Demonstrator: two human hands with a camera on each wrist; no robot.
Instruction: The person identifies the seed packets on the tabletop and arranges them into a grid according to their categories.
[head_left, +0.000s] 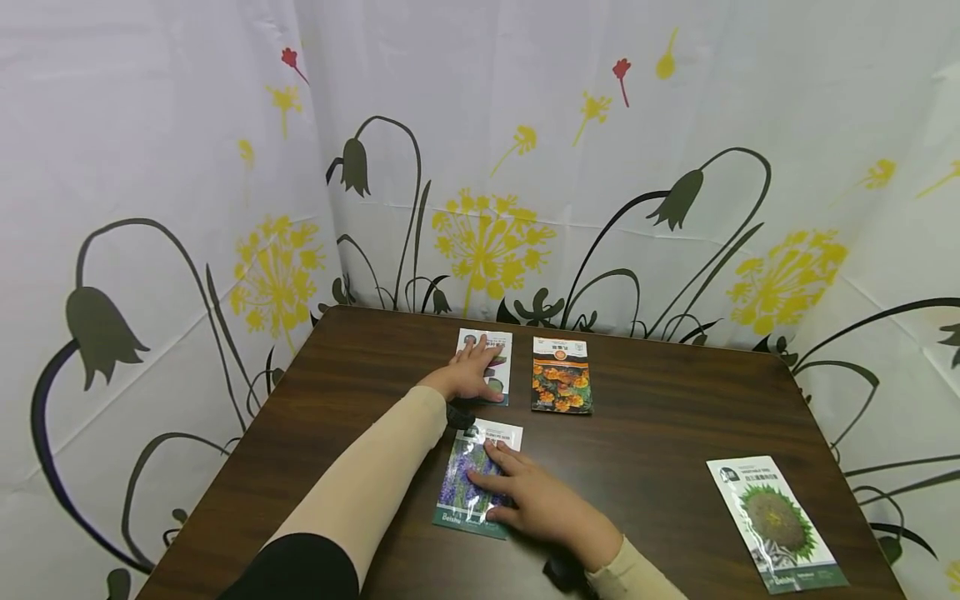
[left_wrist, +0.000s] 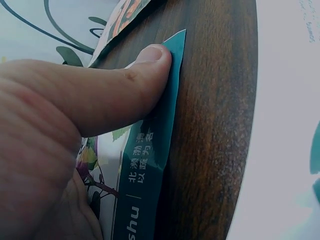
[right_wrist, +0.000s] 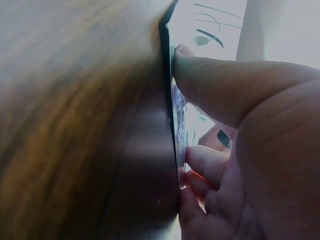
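My left hand [head_left: 469,372] rests on a white seed packet [head_left: 500,347] with a green bottom band, at the back of the table. Its thumb [left_wrist: 125,87] touches that band in the left wrist view, and the palm hides much of the printed picture. Nearer to me, my right hand [head_left: 551,506] lies with spread fingers on a seed packet with purple flowers [head_left: 460,479], covering its right side. In the right wrist view the thumb and fingertips touch the face of this purple-flower packet [right_wrist: 178,117], seen nearly edge-on.
An orange-flower seed packet [head_left: 561,379] lies right of my left hand. Another seed packet [head_left: 776,521], showing a round brown head with a green fringe, lies at the right front. Behind the dark wooden table [head_left: 660,433] hangs a white flowered curtain [head_left: 465,100].
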